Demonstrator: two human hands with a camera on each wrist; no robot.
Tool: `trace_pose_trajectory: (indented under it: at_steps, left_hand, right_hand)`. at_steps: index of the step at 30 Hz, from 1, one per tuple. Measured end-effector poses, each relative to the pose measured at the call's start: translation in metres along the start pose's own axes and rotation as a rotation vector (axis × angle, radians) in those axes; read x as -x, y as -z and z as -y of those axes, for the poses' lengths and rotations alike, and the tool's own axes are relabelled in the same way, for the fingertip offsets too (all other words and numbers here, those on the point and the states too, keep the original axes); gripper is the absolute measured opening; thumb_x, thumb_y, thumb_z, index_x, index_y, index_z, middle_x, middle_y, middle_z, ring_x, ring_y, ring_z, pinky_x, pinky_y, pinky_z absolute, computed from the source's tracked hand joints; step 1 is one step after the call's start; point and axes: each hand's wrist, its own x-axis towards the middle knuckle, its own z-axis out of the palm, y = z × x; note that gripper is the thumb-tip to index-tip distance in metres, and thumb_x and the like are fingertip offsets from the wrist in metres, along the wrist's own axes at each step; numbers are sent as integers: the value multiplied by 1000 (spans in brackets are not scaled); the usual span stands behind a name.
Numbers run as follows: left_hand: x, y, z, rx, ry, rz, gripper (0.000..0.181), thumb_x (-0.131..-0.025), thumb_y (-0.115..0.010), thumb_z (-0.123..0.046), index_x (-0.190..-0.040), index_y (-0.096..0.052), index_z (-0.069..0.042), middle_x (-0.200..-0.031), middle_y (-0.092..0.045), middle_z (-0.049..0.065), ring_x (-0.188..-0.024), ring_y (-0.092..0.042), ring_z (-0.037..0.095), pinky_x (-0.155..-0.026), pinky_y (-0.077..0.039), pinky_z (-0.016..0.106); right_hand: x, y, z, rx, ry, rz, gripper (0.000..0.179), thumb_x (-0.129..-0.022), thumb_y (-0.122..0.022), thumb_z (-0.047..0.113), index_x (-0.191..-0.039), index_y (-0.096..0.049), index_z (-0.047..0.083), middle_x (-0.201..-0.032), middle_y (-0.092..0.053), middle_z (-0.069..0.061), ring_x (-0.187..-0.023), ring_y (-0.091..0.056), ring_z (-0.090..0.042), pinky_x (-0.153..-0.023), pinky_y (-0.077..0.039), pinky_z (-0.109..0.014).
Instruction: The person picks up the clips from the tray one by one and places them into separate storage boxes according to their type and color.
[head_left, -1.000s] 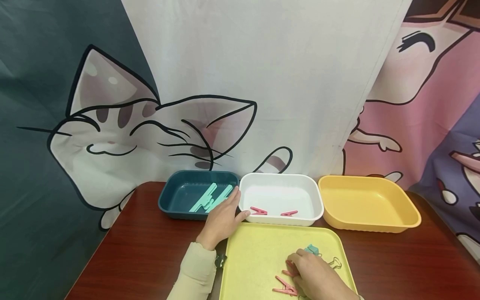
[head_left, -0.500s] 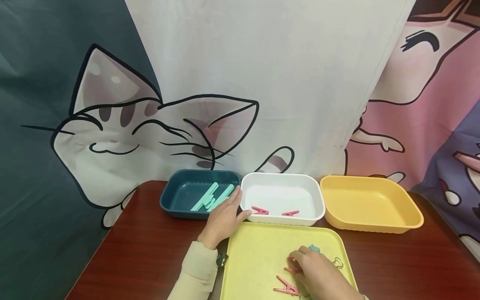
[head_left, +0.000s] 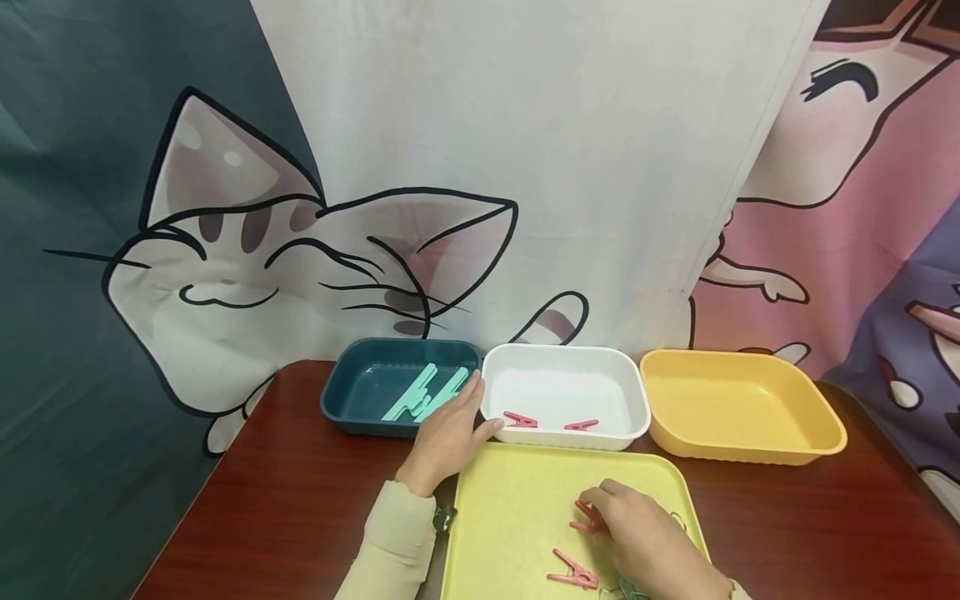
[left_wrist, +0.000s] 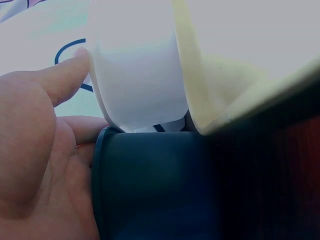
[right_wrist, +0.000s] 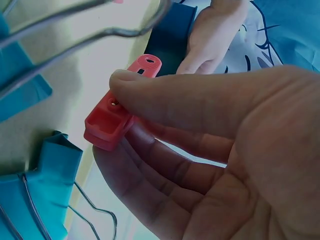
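My right hand (head_left: 648, 533) pinches a pink clothespin (right_wrist: 107, 117) between thumb and fingertips, over the yellow tray (head_left: 517, 492). A second pink clothespin (head_left: 573, 573) lies on the tray just nearer to me. Close by the right hand are teal binder clips (right_wrist: 50, 185) with wire handles, mostly hidden under it in the head view. My left hand (head_left: 447, 433) rests at the adjoining rims of the dark blue bin (head_left: 341, 417) and the white bin (head_left: 558, 367), fingers extended, its thumb touching the white rim.
Two mint-green clips (head_left: 412, 396) lie in the dark blue bin, and two pink clothespins (head_left: 581, 425) in the white one. A yellow bin (head_left: 742, 408) stands to its right. All three line the back of the brown table (head_left: 240, 500), before a printed cloth (head_left: 570, 167).
My right hand has closed on the pink clothespin and shifted slightly up the tray, now covering the teal binder clip seen beyond it before. The left hand stays in place.
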Motion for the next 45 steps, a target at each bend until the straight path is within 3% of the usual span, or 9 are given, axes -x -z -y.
trace_pose_trajectory:
  at_steps: [8,14,28,45]
  left_hand:
    - [-1,0,-1,-2,16,10,76,-103,-61,-40,-159,-31,1,-167,-25,13,-144,-40,36,-112,-39,53]
    - [-1,0,0,6,10,6,76,-103,-61,-40,-158,-31,1,-167,-25,13,-144,-40,37,-113,-39,53]
    - [0,0,0,9,11,2,75,-102,-63,-38,-158,-32,3,-167,-25,14,-144,-41,36,-112,-39,53]
    - [0,-1,0,15,12,2,75,-103,-62,-37,-158,-32,3,-167,-26,14,-144,-40,37,-113,-39,53]
  right_hand:
    - [-4,5,-1,2,21,-20,19,-79,-88,10,-90,-72,11,-76,-53,12,-66,-50,-1,-56,-48,-26]
    - [-7,9,-1,30,23,-9,25,-76,-89,3,-93,-72,9,-79,-57,10,-69,-55,-5,-61,-52,-29]
    - [-18,19,-1,60,46,-29,26,-74,-89,2,-94,-73,8,-79,-58,7,-69,-55,-7,-60,-52,-28]
    - [-31,31,-5,50,-47,0,28,-76,-90,4,-97,-72,11,-83,-60,8,-70,-53,-5,-59,-49,-27]
